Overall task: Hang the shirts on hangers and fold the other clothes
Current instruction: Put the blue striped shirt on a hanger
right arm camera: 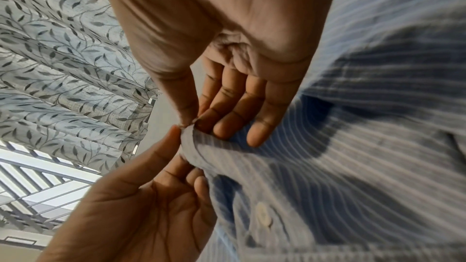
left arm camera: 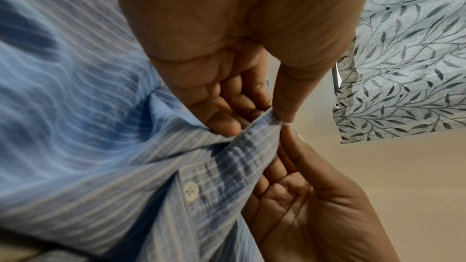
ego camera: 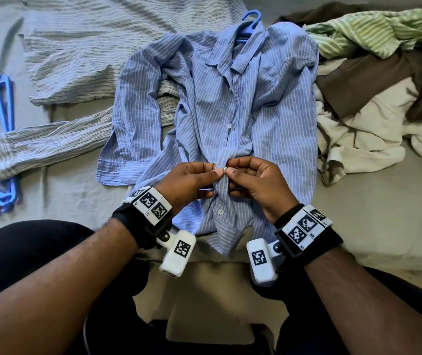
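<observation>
Left hand [ego camera: 189, 181] and right hand [ego camera: 253, 183] pinch blue shirt [ego camera: 230, 103]; head view alone shows hanger [ego camera: 249, 25].

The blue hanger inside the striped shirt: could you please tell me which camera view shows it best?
The head view: the blue hanger's hook pokes out above the blue striped shirt's collar. Neither wrist view shows it.

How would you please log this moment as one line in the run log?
step: buttoning | item: blue striped shirt on blue hanger | left hand: pinches placket | right hand: pinches button
</observation>
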### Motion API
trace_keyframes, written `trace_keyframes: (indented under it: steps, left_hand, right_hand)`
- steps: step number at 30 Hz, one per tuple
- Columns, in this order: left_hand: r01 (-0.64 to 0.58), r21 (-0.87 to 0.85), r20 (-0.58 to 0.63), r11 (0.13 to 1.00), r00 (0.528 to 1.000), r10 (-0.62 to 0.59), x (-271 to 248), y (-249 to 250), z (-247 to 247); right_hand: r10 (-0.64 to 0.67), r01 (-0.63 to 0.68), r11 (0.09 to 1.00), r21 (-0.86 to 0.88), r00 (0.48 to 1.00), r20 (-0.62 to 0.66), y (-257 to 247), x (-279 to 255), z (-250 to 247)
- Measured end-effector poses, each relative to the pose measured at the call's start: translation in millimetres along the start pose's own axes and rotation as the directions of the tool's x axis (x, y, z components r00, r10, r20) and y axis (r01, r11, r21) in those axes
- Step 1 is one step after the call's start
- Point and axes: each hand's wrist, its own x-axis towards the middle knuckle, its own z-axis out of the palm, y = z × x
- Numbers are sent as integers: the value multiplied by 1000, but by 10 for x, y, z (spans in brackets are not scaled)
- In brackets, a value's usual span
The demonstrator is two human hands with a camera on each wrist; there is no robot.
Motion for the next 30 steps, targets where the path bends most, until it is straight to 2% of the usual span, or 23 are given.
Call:
trace_keyframes:
  steps: [2,4,5,7,8,9,11,13,18,21,24,27,28,30]
  left_hand:
    - [-11,76,14,997,1000,10,14,-19,-5]
    - [-45,297,80,954,997,22,35,-72,-26]
    - [-72,461,123,884,992,17,42,-113,-33]
    - [-130,745,182,654,983,-12,36,-190,-33]
    - [-154,820,198,552,980,-20,32,-217,-27]
    - [-173,854,215,491,976,-30,22,-222,-12]
    - [-185,883,233,432,971,-61,-3,-221,19]
    - [-188,905,236,383,968,-84,-32,-221,56]
    - [-203,913,286,355,938,-198,-114,-361,163]
    - [-226,922,312,313,914,-260,-137,-481,192]
    - [-235,926,310,295,921,-237,-98,-443,161]
    - [-222,920,230,324,973,13,24,-300,88]
    - [-218,912,198,348,976,91,64,-271,68]
    - [-205,893,149,401,975,166,131,-262,58]
  right_hand:
    - [-59,54,996,-75,996,-65,2,19,-12]
    - [-197,144,942,-302,969,-151,27,51,-64]
    - [-265,176,887,-427,951,-159,45,62,-93]
    - [-327,191,761,-620,938,-113,80,75,-132]
    - [-312,173,712,-681,946,-85,108,81,-148]
    - [-267,141,675,-724,962,-63,130,79,-149]
    - [-165,72,603,-795,986,-36,181,66,-139]
    - [-118,24,522,-853,992,-44,222,55,-125]
    - [-54,-27,244,-969,998,-41,201,-31,-41]
    - [-20,-5,153,-988,1000,-9,224,-68,3]
    - [-20,-12,161,-987,1000,-15,307,-40,-17]
    - [-29,-30,213,-977,999,-37,297,-33,-63]
    - [-32,-40,238,-970,998,-49,283,-36,-84]
    - [-42,-48,279,-959,997,-62,267,-34,-129]
